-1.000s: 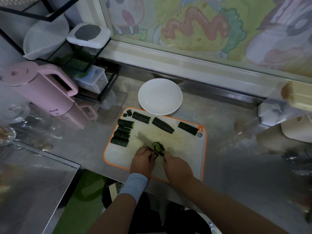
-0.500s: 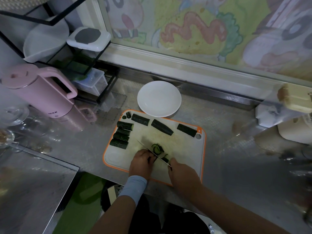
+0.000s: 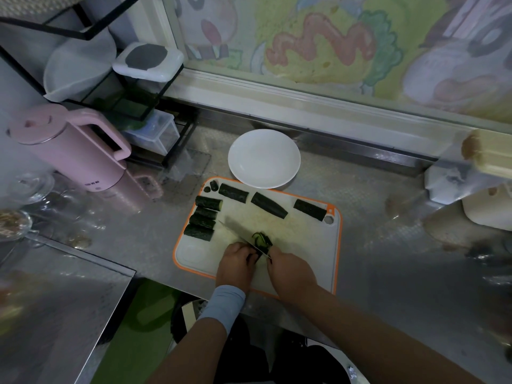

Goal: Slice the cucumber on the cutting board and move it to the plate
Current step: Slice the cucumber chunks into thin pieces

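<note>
A: What moved just now?
B: The right hand (image 3: pixel 291 268) came back close to the left hand (image 3: pixel 235 261), and the knife (image 3: pixel 238 234) is over the cucumber piece (image 3: pixel 257 255) again.
A: Where is that piece?
B: On the near part of the cutting board (image 3: pixel 304 245), between the two hands. Its cut slices (image 3: pixel 263 239) lie in a little heap just behind the blade.
A: How will it feel?
B: I think it is light and firm, but wet and slippery where it is cut. It is round, so it may roll. Best to hold it from the top, back from the blade.
A: What are the fingers doing?
B: The left fingers (image 3: pixel 247 254) are curled down on the piece and pin it. The right fingers (image 3: pixel 277 258) are wrapped round the knife handle, which is mostly hidden.
A: And around it?
B: More cucumber chunks (image 3: pixel 203 220) wait at the left and back of the board. The white plate (image 3: pixel 263 159) sits on the table (image 3: pixel 388 259), right at the board's far edge, with no cucumber on it yet.
</note>
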A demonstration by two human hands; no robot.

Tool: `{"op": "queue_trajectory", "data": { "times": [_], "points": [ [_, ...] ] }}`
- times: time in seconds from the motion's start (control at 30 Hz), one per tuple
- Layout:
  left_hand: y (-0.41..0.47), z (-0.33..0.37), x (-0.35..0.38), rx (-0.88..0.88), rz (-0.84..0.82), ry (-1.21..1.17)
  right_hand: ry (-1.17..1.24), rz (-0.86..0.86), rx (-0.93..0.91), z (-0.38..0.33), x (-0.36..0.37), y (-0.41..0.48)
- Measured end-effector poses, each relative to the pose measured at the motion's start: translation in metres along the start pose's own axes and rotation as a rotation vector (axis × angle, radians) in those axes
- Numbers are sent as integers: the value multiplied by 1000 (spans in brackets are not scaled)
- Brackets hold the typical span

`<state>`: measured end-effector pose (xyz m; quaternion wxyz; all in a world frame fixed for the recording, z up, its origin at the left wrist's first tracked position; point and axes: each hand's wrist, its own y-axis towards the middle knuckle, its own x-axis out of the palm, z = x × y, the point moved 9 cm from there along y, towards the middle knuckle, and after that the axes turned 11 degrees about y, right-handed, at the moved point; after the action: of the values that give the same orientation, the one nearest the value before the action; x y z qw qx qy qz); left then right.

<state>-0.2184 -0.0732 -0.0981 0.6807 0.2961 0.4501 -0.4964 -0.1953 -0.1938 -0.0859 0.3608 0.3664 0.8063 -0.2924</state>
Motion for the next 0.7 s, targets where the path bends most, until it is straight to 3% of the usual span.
{"op": "queue_trajectory", "data": {
  "times": [0.3,0.7],
  "points": [
    [0,-6,3,-18,-26,-7,-6,6,52,10,-12,-29],
    [1,-8,6,-28,-39,-29,-3,-53,16,4,3,0]
  ]
}}
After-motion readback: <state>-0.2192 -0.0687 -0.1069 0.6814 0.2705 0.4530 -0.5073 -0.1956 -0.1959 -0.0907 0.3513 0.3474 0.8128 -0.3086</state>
